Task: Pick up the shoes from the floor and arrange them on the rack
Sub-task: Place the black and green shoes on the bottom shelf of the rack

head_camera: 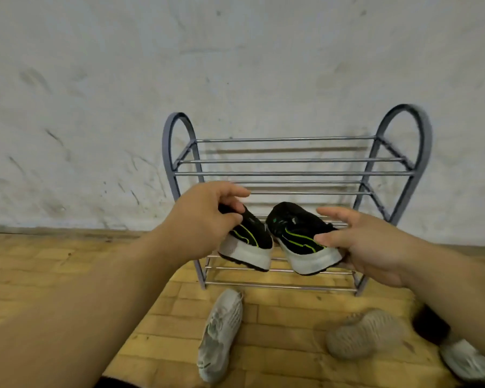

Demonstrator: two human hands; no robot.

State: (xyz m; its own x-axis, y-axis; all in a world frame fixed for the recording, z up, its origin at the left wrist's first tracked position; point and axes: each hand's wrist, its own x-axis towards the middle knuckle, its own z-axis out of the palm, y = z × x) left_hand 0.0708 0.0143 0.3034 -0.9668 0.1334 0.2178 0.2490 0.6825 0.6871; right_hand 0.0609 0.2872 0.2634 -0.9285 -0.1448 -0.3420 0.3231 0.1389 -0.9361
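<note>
A grey metal shoe rack (291,161) with three tiers of bars stands against the wall. My left hand (205,217) grips the collar of a black shoe (249,242) with green lines and a white sole, heel toward me, in front of the rack's middle tier. My right hand (356,242) holds the matching black shoe (300,236) from its right side, thumb on its upper, fingers stretched over it. On the floor lie a white sneaker (220,334), a beige sneaker (364,333) on its side and another white shoe (468,359) at the right edge.
The rack's top tier (289,140) holds nothing. A rough white wall (235,65) rises behind it. The floor is yellow brick-pattern tile (277,359). A dark object (429,323) lies partly behind my right forearm.
</note>
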